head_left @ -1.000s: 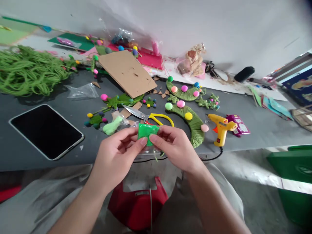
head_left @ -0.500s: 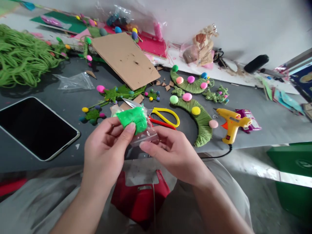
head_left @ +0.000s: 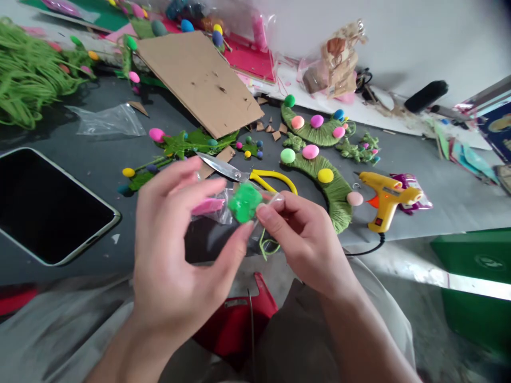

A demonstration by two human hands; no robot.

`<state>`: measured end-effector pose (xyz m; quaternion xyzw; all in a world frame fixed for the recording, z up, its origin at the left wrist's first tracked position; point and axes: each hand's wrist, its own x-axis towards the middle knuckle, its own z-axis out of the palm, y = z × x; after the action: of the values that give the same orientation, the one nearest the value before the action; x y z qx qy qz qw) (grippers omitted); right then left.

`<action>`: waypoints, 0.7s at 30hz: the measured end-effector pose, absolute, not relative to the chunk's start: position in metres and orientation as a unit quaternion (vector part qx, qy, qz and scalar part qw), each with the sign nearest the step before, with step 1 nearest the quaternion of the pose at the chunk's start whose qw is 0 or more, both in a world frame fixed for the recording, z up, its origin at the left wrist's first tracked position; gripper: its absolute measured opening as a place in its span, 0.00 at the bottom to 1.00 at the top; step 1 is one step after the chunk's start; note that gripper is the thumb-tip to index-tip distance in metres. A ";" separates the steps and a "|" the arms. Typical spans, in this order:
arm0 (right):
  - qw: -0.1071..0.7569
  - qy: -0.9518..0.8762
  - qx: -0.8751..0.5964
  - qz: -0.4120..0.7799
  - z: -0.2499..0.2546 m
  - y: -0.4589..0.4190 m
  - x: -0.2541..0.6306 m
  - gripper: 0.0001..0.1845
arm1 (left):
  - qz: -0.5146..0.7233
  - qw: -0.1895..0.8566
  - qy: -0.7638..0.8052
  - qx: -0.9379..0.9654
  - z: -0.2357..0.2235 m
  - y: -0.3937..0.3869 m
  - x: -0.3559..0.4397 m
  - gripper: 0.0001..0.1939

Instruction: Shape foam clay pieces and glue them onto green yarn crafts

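Between thumb and fingers, my right hand [head_left: 303, 234] pinches the edge of a small clear plastic bag with bright green clay [head_left: 245, 203] inside. My left hand [head_left: 179, 229] is spread open to the left of the bag, its thumb close to the bag's lower edge; whether they touch I cannot tell. Just behind the bag lie scissors [head_left: 225, 167] with yellow handles. A pink packet [head_left: 209, 206] in clear plastic lies on the table, partly behind my left fingers. A loop of green yarn [head_left: 269, 246] shows below the bag.
Right of my hands lie green yarn-wrapped crescents [head_left: 339, 191] with coloured balls and a yellow glue gun [head_left: 385, 197]. A tablet [head_left: 48, 207] lies at the left. Farther back are a cardboard sheet [head_left: 203, 80], an empty-looking plastic bag [head_left: 107, 119] and a pile of green yarn [head_left: 32, 74].
Both hands held the green bag a second ago. My left hand has let go and spread its fingers, while my right hand keeps the bag. The view has shifted, too.
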<state>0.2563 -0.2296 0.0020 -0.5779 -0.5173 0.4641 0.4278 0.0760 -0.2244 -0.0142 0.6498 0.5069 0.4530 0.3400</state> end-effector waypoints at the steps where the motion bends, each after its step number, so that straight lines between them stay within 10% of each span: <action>1: 0.426 -0.519 -0.580 0.462 0.002 -0.230 0.256 0.18 | 0.439 0.304 0.487 0.691 -0.014 -0.226 0.075 0.29; 9: 0.410 -0.486 -0.603 0.481 0.000 -0.231 0.253 0.21 | 0.386 0.332 0.446 0.737 -0.023 -0.226 0.071 0.09; 21: 0.370 -0.509 -0.586 0.510 0.000 -0.232 0.259 0.20 | 0.350 0.383 0.462 0.720 -0.020 -0.227 0.066 0.06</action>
<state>0.2593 -0.2324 -0.0004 -0.5861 -0.5094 0.5102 0.3697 0.0662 -0.2265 -0.0196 0.7195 0.4620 0.3496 0.3829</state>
